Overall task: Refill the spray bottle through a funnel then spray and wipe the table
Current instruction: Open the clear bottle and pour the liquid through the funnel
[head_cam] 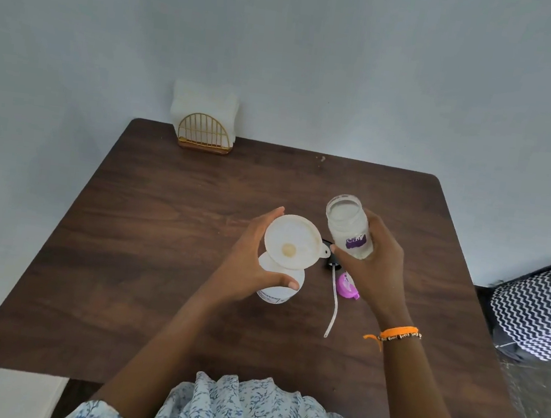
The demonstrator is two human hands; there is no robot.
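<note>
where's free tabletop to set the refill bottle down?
Bare wood: the wide left side of the brown wooden table, the far strip right of the gold wire napkin holder, and the near edge. Crowded: centre, around the white spray bottle, purple cap and sprayer tube.

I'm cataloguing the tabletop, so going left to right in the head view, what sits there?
Napkin holder → funnel on the spray bottle → dip tube → purple cap → refill bottle.
</note>
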